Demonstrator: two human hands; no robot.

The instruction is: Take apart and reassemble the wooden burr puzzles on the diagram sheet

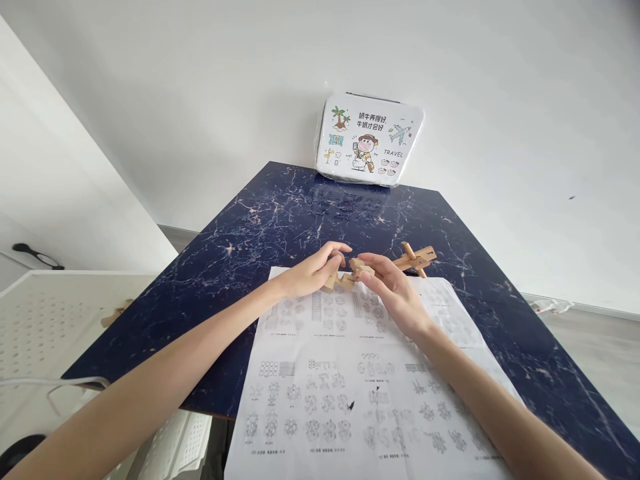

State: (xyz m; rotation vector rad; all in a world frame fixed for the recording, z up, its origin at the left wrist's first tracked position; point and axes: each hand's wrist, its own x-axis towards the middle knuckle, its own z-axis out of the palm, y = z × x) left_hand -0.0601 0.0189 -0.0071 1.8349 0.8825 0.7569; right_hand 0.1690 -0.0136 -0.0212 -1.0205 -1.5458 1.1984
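Small light wooden blocks [347, 281] lie at the top edge of a printed paper sheet [300, 347], between my two hands. My left hand [317, 270] is curved over a block at the left, its fingers bent and partly hiding it. On the right, my right hand [393, 290] pinches a notched wooden piece [361, 268] between thumb and fingers. Behind that hand lies a wooden piece with crossing sticks [419, 259], on the table just beyond the paper. Whether the blocks between the hands interlock cannot be made out.
The dark blue marbled table [240, 227] narrows toward a white wall. A white case with cartoon prints [370, 140] leans against the wall at the table's back edge. At the left stand a perforated white shelf [45, 327] and a white cable [75, 381].
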